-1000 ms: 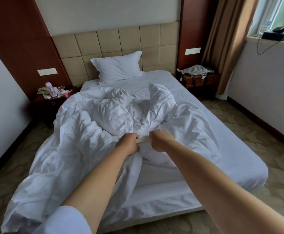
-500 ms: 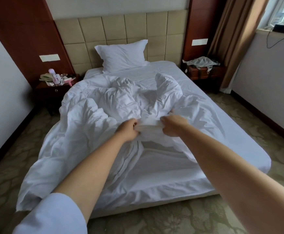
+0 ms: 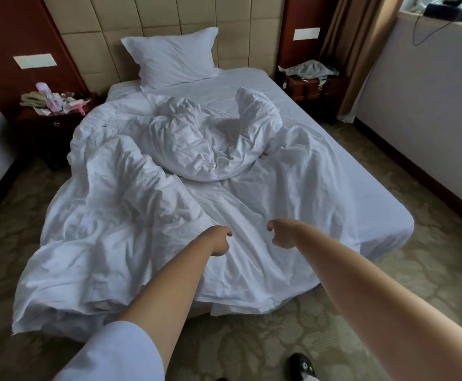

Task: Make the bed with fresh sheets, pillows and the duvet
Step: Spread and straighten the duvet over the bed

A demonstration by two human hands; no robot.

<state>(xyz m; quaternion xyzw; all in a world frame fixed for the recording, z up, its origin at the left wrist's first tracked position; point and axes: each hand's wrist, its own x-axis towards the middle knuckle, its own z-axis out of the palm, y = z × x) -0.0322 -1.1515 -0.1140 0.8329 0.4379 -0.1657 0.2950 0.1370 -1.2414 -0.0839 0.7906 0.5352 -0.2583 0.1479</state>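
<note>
Change: half a second ago both hands pinched one bunched duvet edge between them; now that edge lies dropped over the bed's foot
Left hand (image 3: pixel 218 240): loosely curled, holding nothing, over the cloth
Right hand (image 3: pixel 282 233): likewise loosely curled and empty; the two are apart
Duvet (image 3: pixel 147 193): crumpled mid-bed, spilling off the left side and the foot
Pillow (image 3: pixel 173 57): against the headboard
Meaning: probably seeking a fresh grip; spreading remains undone
</note>
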